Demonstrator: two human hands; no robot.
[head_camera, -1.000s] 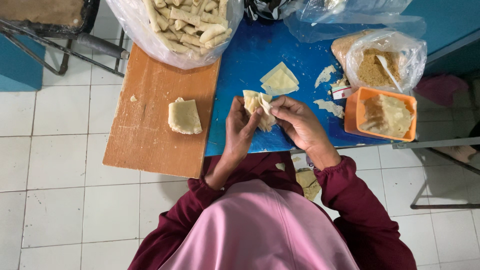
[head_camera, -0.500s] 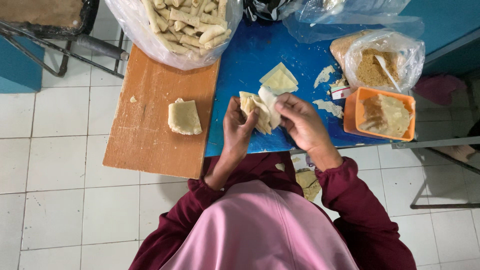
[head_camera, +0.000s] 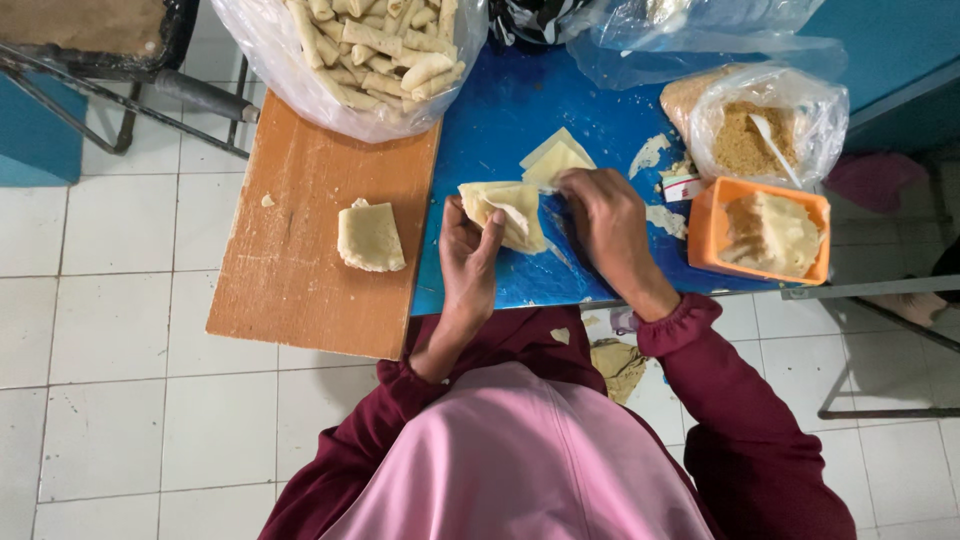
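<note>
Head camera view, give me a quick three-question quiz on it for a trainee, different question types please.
1. True or false: the folded pastry piece lies on the blue table.
2. Multiple choice: the left hand holds the wrapper. What does the right hand touch? A) the orange tub B) the stack of wrapper sheets C) the bag of rolls
3. Fill in: the white spoon stands in the bag of ____.

Key:
1. False; it lies on the wooden board.
2. B; its fingers rest at the stack's edge.
3. Brown crumbs.
</note>
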